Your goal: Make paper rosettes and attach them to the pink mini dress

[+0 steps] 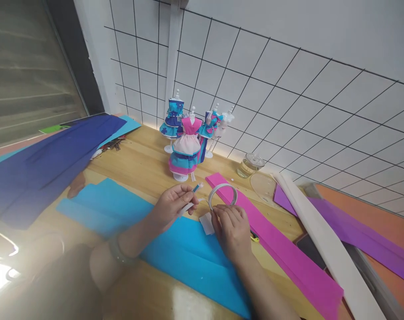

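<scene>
My left hand (175, 201) is closed, pinching a small blue piece with a pale tip (198, 187). A narrow white strip (186, 209) hangs by the same fingers; how it is held is partly hidden. My right hand (233, 229) grips a thin roll of tape (235, 192) by its lower edge, the ring standing upright. Beside the right fingers lies a small white paper piece (206, 223). Under both hands a sheet of blue crepe paper (188, 249) is spread over the wooden table (138, 153). A yellow-handled tool (254, 237) shows partly behind the right hand.
Several small dress stands, one with a pink and blue dress (186, 146), stand near the grid wall. A glass jar (250, 165) is to their right. Pink paper (282, 240), a white roll (328, 244) and purple paper (362, 231) lie right; dark blue paper (55, 155) lies left.
</scene>
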### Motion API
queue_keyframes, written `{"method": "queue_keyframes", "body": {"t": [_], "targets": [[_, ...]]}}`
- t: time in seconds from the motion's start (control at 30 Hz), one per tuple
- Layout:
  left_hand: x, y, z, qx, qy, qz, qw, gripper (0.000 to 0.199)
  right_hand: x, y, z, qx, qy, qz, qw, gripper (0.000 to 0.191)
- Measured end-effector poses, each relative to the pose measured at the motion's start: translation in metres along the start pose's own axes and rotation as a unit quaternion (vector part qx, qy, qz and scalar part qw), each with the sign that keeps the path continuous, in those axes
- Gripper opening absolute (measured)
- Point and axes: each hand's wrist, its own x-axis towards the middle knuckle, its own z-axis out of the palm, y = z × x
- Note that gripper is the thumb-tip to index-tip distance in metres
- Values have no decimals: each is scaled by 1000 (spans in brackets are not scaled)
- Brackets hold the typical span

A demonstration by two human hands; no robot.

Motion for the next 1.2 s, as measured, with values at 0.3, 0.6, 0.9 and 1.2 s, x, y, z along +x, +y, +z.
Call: {"method": "queue_keyframes", "body": {"t": [0.3,0.6,0.9,1.2], "targets": [[-3,-7,-1,47,-76,-19,996,13,-2,1,2,101,16,158,982,11],[-4,-14,-3,96,-110,-40,988,17,4,1,2,294,75,350,886,32],[-5,-13,3,124,-68,-5,990,16,-6,11,13,254,-18,259,932,34],[-2,-12,4,103,-30,-4,994,16,-6,13,16,154,-99,171,968,42]]}}
